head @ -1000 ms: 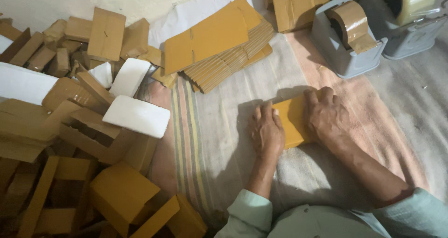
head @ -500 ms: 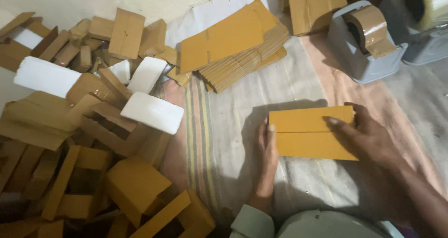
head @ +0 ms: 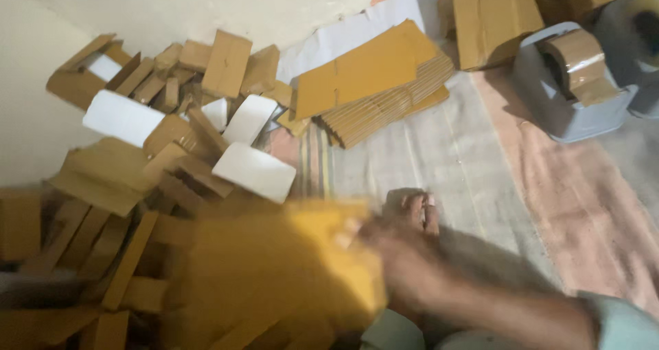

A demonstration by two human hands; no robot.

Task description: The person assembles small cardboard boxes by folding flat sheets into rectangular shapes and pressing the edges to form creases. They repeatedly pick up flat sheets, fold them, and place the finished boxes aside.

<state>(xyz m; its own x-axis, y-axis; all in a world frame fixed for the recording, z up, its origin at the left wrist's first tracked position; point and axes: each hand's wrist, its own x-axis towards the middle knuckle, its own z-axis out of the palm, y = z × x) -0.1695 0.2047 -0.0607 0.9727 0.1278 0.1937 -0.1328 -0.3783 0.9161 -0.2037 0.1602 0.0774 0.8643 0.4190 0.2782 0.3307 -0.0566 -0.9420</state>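
Right hand (head: 395, 254) held blurred yellow-brown cardboard piece (head: 295, 267), near left.
Grip closed on its edge; left hand (head: 410, 209) resting on cloth, fingers curled, empty.

Box pile (head: 137, 206) left, tape dispenser (head: 573, 82) right.

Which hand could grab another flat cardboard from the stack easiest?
Probably the left hand: it looks empty on the cloth, nearer the stack. The right hand is busy holding the blurry yellow box.
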